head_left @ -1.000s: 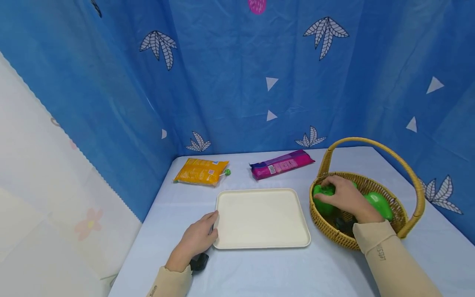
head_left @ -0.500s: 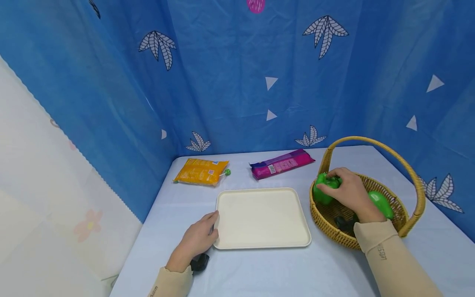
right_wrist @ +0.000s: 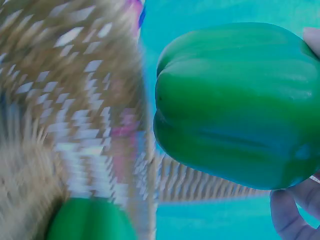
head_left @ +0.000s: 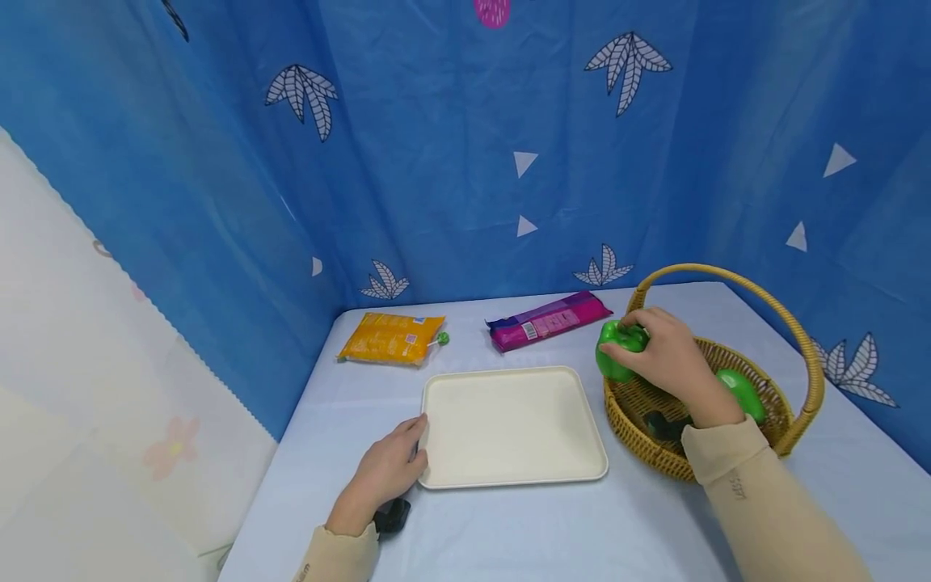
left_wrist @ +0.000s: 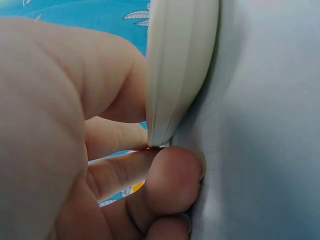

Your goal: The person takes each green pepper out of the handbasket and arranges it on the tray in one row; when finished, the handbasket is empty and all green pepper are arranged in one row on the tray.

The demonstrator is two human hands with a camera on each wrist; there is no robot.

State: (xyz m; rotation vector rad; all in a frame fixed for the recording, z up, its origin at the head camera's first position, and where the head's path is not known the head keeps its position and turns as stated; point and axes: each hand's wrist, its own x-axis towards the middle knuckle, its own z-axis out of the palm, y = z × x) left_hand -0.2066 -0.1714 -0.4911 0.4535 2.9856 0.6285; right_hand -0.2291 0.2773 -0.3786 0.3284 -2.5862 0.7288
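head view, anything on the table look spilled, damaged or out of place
Nothing looks spilled or damaged. The mild oddity is a green lollipop poking out at the right side of the orange bag; the purple packet also lies at a slant to the tray.

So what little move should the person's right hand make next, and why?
Perhaps ease the green pepper up and left, toward the tray. The right hand grips it near the rim of the basket, so some height might avoid a snag, and the left hand touches the tray's edge.
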